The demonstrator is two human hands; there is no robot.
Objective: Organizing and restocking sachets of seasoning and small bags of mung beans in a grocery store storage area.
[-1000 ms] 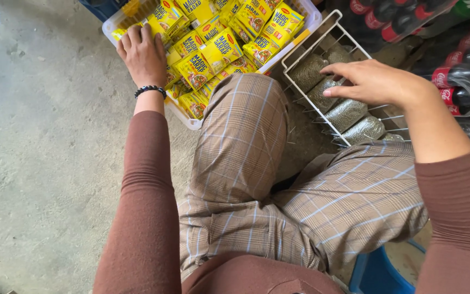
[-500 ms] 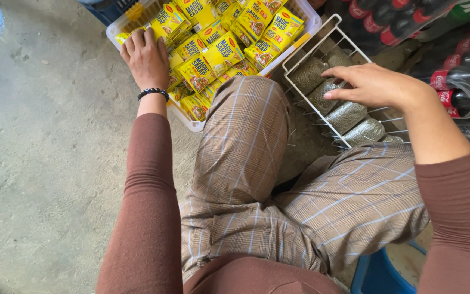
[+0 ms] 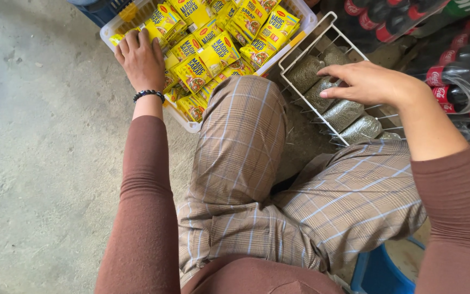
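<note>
A: Starting at the left, we see one rough grey concrete floor (image 3: 39, 179), gritty and speckled. On it stands one white plastic lattice-walled crate (image 3: 191, 126), its long axis running from lower left up to upper right.

B: We count well over a dozen small yellow glossy foil sachets (image 3: 221, 51) heaped in it, too jumbled for an exact number. They are flat and rectangular and point every way.

A: Our left hand (image 3: 141, 59), with one black beaded bracelet (image 3: 148, 95) at the wrist, lies palm down on the crate's near-left corner. Its fingers (image 3: 131, 41) are together and curled over the rim and the sachets there; we cannot tell whether they clamp on one.

B: In the middle we have our two knees in tan checked woven trousers (image 3: 246, 158).

A: Further right sits one white wire rack (image 3: 311, 41), thin rods, tilted, its long axis also lower right to upper left. We count about four clear soft packets of grey-green grains (image 3: 344, 114) lying side by side across it.

B: Our right hand (image 3: 368, 81) hovers over those packets, fingers (image 3: 335, 71) loosely apart and pointing left, closed on nothing.

A: At the far right, several dark plastic bottles with red caps (image 3: 458, 81) lie shrink-wrapped, and one blue plastic stool (image 3: 379, 272) shows below.
</note>
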